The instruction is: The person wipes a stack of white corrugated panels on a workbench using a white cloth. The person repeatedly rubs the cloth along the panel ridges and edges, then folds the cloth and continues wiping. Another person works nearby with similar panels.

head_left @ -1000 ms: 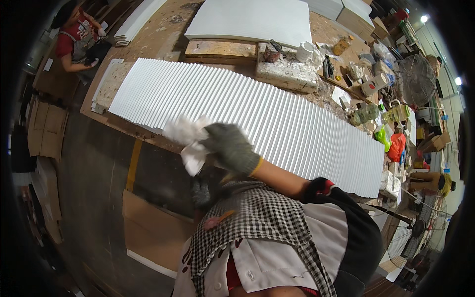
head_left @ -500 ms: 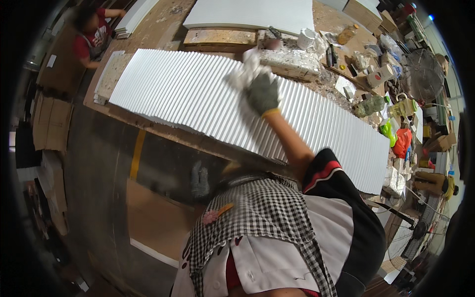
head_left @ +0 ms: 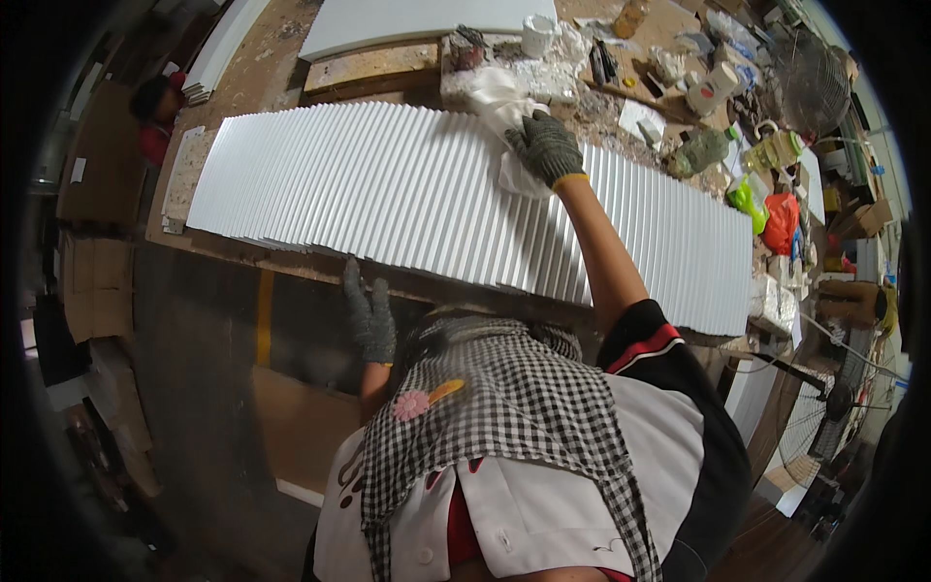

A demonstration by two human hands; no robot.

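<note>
A long row of white strips (head_left: 388, 175), set side by side, covers the front of the workbench. My right hand (head_left: 546, 147), in a dark grey-green knit glove, grips a crumpled white cloth (head_left: 512, 102) on the strips, right of the row's middle. Part of the cloth hangs over toward the far edge of the row, and another part shows under my palm. My left hand (head_left: 370, 315), in a similar glove, is at the bench's front edge with fingers stretched and parted. Its fingertips reach the near ends of the strips; whether they touch cannot be made out.
Behind the row lie a wooden block (head_left: 373, 70), a white panel (head_left: 417, 21) and a paint-smeared block (head_left: 558, 80) bearing a white cup (head_left: 538, 35). Bottles (head_left: 700, 150), bags (head_left: 781, 223) and a fan (head_left: 813, 82) crowd the right. Another person (head_left: 157, 121) is at far left.
My right hand has moved right and slightly nearer with the cloth. My left hand has risen from beside the apron to the bench's front edge. The view has shifted a little.
</note>
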